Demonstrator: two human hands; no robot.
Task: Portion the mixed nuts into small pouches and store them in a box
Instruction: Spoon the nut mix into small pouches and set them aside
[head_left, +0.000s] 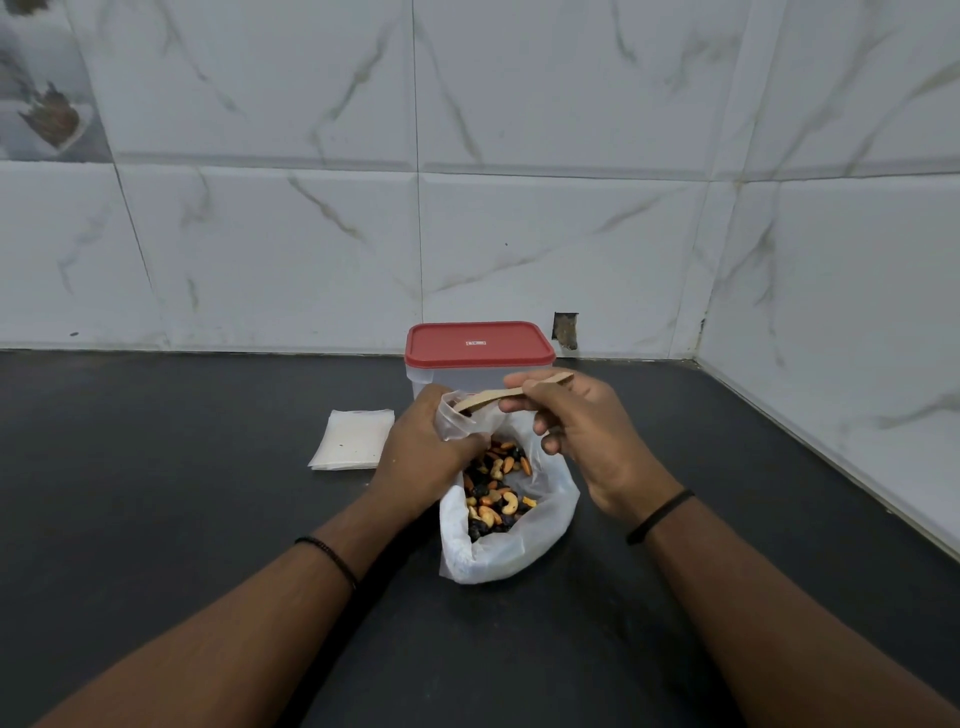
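Note:
A large clear plastic bag (550, 519) of mixed nuts (496, 493) lies open on the black counter. My left hand (421, 457) grips a small clear pouch (460, 418) above the bag's far end. My right hand (582, 441) pinches a wooden spoon (506, 395), whose bowl end reaches into the pouch's mouth. Behind both hands stands a clear box (441, 379) with a red lid (478, 343), closed. A stack of empty pouches (353, 439) lies flat to the left of my left hand.
The black counter (208, 493) runs to a marble-tiled wall (467, 208) at the back and another on the right. A dark chipped hole (566, 330) in the tile sits just right of the box.

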